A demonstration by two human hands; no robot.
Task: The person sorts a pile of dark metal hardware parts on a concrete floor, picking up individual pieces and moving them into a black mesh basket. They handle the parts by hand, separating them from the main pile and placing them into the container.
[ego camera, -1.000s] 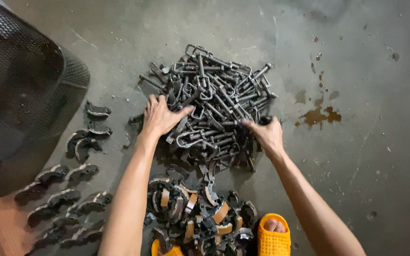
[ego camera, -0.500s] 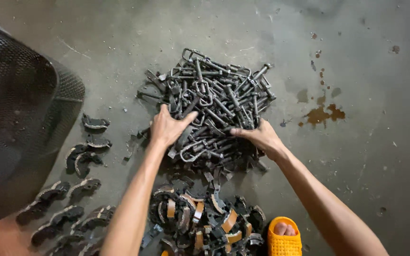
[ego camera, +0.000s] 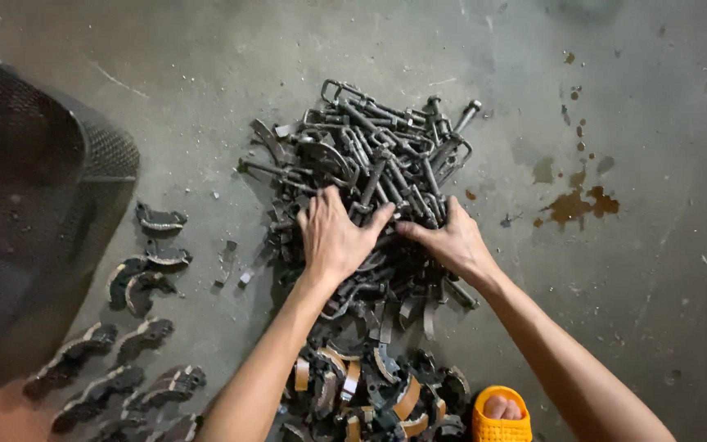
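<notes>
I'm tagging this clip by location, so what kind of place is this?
Probably a metal workshop or small factory floor: a stained bare concrete floor, a heap of dark steel U-bolts under both hands, and curved metal clamp pieces laid out beside a black mesh basket.

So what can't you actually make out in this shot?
Head view only:
- Whether either hand, left hand or right hand, grips a piece: fingers sink into the pile of dark metal parts.
- Mesh basket: cut off by the left edge.
- Orange sandal: cut off by the bottom edge.
</notes>
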